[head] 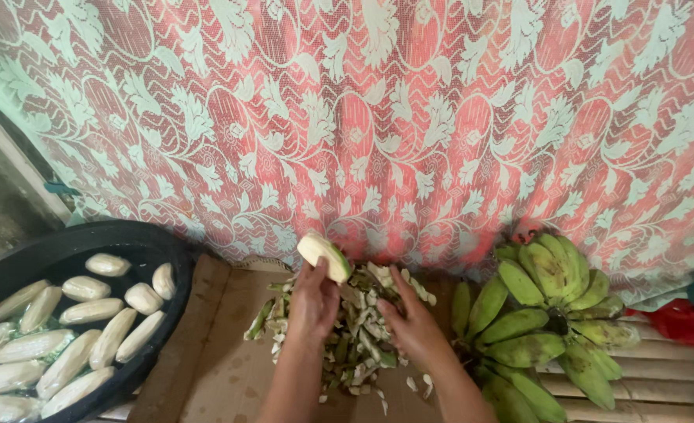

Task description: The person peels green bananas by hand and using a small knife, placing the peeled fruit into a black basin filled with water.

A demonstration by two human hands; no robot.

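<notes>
Much of the peeling looks done: a black tub [167, 258] at the left edge of the cardboard sheet [214, 368] holds more than a dozen pale peeled bananas [88, 337], and a heap of green peel scraps [355, 337] lies in the middle of the cardboard. Plenty seems left, since a full bunch of green bananas [550, 321] sits unpeeled at the right edge, on wooden slats. The left hand [313, 301] is closed around a partly peeled banana [325, 254], raised above the scrap heap with its cut pale end up and green skin on one side. The right hand [411, 321] hovers over the heap, fingers curled narrow; whether it grips a knife or peel I cannot tell. A red patterned lace curtain [409, 117] hangs behind.
</notes>
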